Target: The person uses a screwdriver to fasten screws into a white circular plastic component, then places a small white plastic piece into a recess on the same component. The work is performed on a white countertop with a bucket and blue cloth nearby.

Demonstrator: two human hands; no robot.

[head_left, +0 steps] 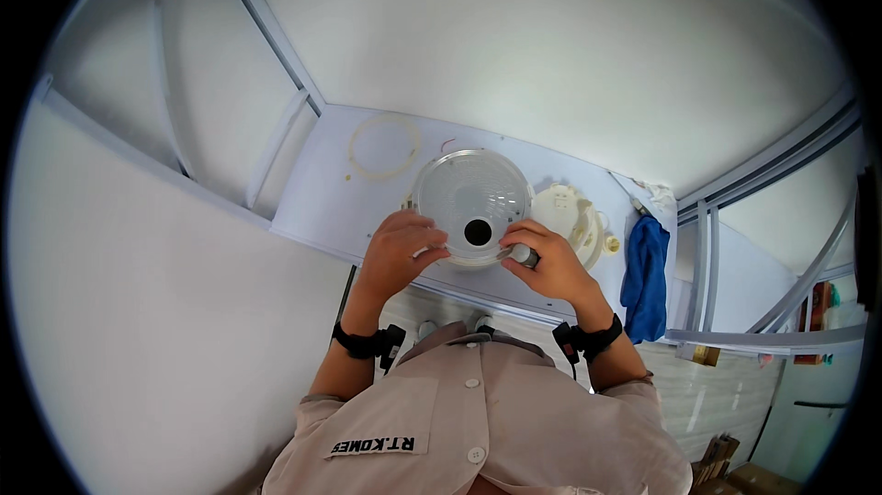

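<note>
One round part (470, 187) between hands (400, 252) (554, 261)

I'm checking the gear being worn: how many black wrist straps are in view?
2. The left strap is around the wrist behind the left hand; the right strap is around the wrist behind the right hand. No others show.

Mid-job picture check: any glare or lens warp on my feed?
Head view: small bright glints on the round, translucent plastic dish, mostly on its right side; head view: fisheye warp, plain in the curved pale grey metal rail at right, with black corners; head view: the crumpled blue cloth shows darker shading in its folds.
</note>
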